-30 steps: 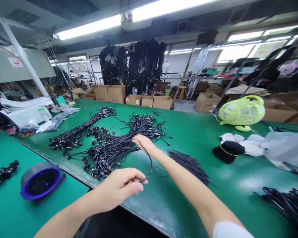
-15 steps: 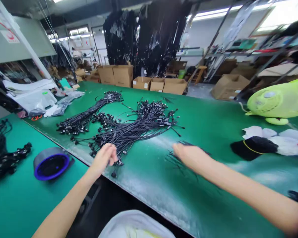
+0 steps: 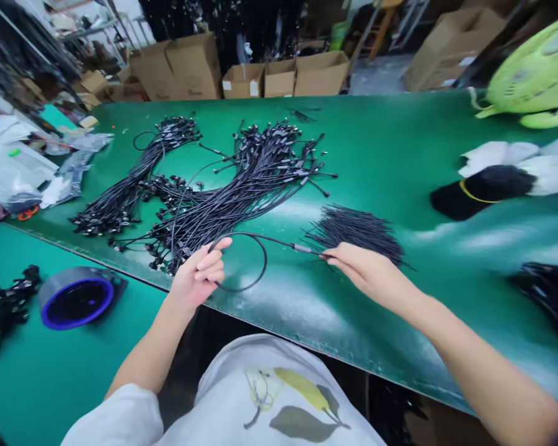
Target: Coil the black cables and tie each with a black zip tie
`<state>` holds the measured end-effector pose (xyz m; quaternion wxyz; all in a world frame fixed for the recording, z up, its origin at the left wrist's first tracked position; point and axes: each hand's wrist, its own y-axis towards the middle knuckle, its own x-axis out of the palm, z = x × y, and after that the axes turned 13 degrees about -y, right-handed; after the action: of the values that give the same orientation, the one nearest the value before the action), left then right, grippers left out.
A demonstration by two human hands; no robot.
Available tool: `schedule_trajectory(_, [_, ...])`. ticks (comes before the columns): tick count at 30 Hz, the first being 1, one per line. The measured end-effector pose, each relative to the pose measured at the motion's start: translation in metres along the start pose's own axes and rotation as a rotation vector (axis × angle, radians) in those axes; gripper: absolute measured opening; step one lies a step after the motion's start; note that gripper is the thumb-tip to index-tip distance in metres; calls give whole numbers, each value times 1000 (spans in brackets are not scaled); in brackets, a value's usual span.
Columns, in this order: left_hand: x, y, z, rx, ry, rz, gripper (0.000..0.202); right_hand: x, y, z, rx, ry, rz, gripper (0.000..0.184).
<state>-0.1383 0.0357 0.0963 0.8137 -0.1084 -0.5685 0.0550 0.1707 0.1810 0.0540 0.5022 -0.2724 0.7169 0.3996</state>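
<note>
A thin black cable (image 3: 266, 260) with a grey sleeve near one end hangs in a loop between my hands. My left hand (image 3: 199, 272) is closed around the cable's coiled part near the table's front edge. The fingertips of my right hand (image 3: 353, 260) pinch the cable's end just past the grey sleeve. Right behind that hand lies a pile of short thin black strips (image 3: 360, 232). Beyond my left hand a large bundle of black cables (image 3: 232, 195) with small connectors spreads over the green table (image 3: 279, 322). A second cable bundle (image 3: 144, 167) lies farther left.
On the left stands a grey roll with a blue-rimmed core (image 3: 77, 303), beside black connectors (image 3: 9, 310). Plastic bags (image 3: 79, 161) lie at the far left. To the right are a black roll with a yellow band (image 3: 481, 192) and a yellow-green fan-like object (image 3: 534, 68). Cardboard boxes (image 3: 323, 74) line the back.
A looped cable is now held between both hands. My right hand has come off the top of the strip pile to the cable's end. The view has tilted downward.
</note>
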Motion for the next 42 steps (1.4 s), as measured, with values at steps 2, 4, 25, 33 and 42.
schedule_trajectory(2, [-1, -2, 8, 75, -139, 55, 26, 12, -10, -7, 19, 39, 17, 32])
schedule_trajectory(4, [-4, -6, 14, 129, -205, 95, 29, 14, -14, -11, 66, 64, 52, 32])
schedule_trajectory(25, [-19, -3, -62, 98, 799, -90, 35, 26, 26, -102, 385, 693, 253, 28])
schedule_trajectory(33, [-22, 13, -98, 244, 506, 281, 42, 68, 36, -135, 781, 1674, 260, 37])
schedule_trajectory(42, [-26, -11, -101, 124, 519, 241, 47, 71, 31, -148, 837, 1829, 269, 48])
